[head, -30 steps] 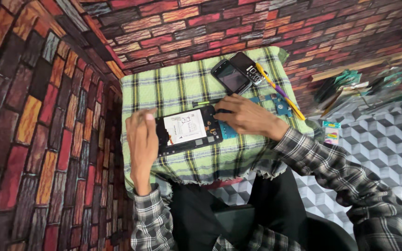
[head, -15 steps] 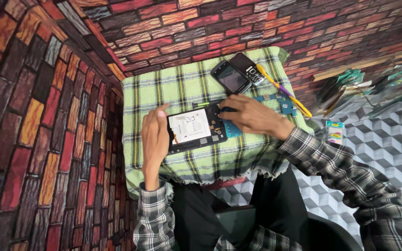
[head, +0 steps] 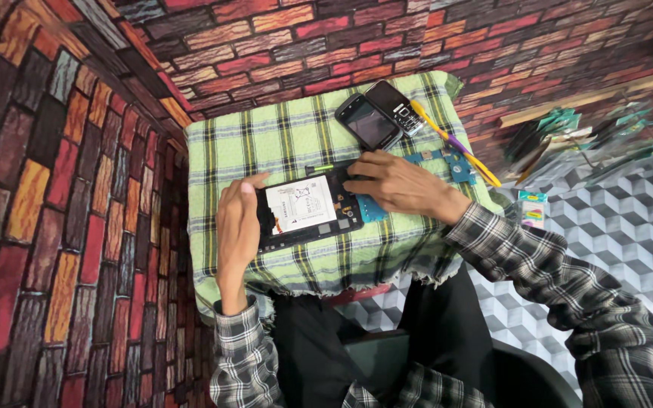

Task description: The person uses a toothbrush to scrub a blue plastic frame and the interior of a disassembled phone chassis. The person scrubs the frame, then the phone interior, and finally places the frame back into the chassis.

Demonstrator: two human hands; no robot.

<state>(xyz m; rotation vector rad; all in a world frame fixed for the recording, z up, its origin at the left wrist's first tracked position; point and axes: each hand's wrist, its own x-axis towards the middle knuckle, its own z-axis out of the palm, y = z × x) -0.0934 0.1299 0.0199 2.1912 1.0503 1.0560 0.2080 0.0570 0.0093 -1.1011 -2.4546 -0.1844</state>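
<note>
An opened black phone (head: 307, 213) lies back-up on a green plaid cloth (head: 266, 147), its white battery (head: 300, 205) exposed. My left hand (head: 237, 227) grips the phone's left end, thumb on its top edge. My right hand (head: 398, 185) rests on the phone's right end, fingers curled over the upper corner; whether it pinches a tool is hidden. A thin green-tipped tool (head: 325, 168) lies just above the phone, next to my right fingers.
Two other black phones (head: 379, 115) lie at the cloth's far edge. Yellow and purple tools (head: 455, 143) and a blue circuit board (head: 451, 162) lie to the right. Brick-patterned walls enclose the left and back. Small packets (head: 530, 210) lie on the patterned floor.
The view has shifted slightly. My left hand has slid a little closer along the phone's left end; my right hand stays on its right end.
</note>
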